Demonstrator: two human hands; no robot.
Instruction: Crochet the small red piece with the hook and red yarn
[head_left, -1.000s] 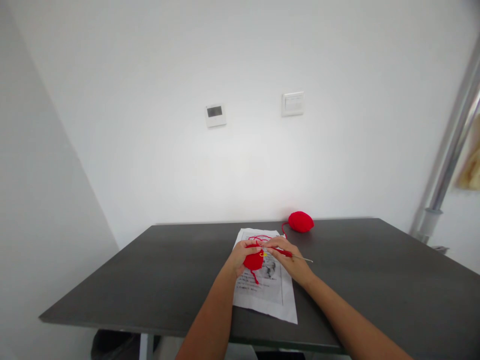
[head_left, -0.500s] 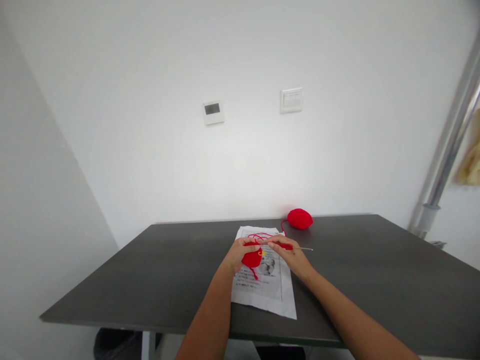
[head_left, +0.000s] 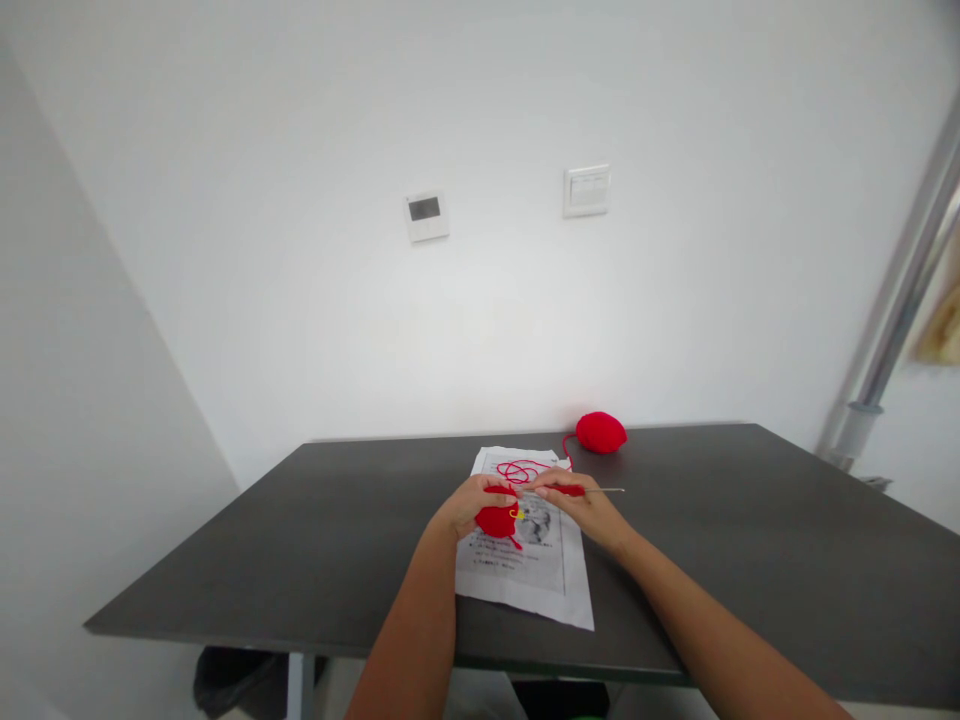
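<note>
Two bare hands crochet with red yarn over a printed sheet on a dark counter.

The left hand (head_left: 466,506) has its fingers (head_left: 501,494) pinched on a small red crochet piece (head_left: 495,521), held just above the printed sheet (head_left: 525,585); a tiny yellow marker (head_left: 514,513) sits at the piece's right edge. The right hand (head_left: 583,506) pinches the red handle of a crochet hook (head_left: 577,490), fingers pressed together around it. The hook lies level, its thin metal end pointing right and its other end meeting the crochet piece. Loose red yarn (head_left: 521,468) loops on the top of the sheet and runs back to a red yarn ball (head_left: 601,433) near the counter's (head_left: 300,540) far edge, by the white wall. A thermostat (head_left: 427,215) and a light switch (head_left: 586,190) are mounted on the wall, and a metal pole (head_left: 892,340) rises at the right.
</note>
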